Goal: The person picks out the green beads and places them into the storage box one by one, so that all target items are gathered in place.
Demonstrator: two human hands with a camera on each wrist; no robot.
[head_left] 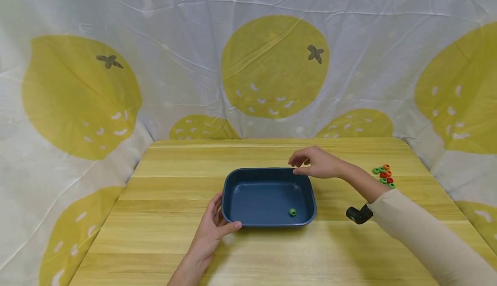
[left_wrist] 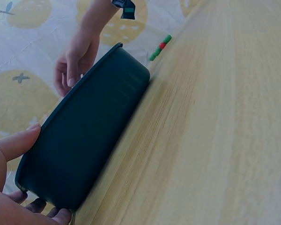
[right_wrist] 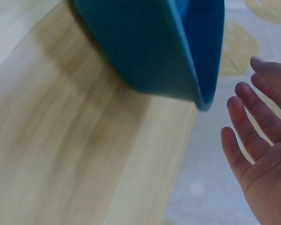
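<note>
A dark blue rectangular basin (head_left: pixel 268 224) sits on the table with one green bead (head_left: pixel 292 212) lying inside, toward its front right. My left hand (head_left: pixel 209 230) grips the basin's left front corner. In the left wrist view the thumb (left_wrist: pixel 25 143) lies along the rim and the fingers are against the outer wall near the bottom. My right hand (head_left: pixel 318 163) hovers over the back right corner, fingers loosely bent. From the right wrist view, the palm (right_wrist: pixel 271 178) shows nothing in it, and its fingers are spread beside the basin's rim.
Several green, red and orange beads (head_left: pixel 383 175) lie in a loose cluster on the right of the wooden table (head_left: pixel 163 217). A black device (head_left: pixel 359 214) is at the right wrist, by the beige sleeve (head_left: pixel 419 234). Behind the table hangs a lemon-print cloth (head_left: pixel 194 61).
</note>
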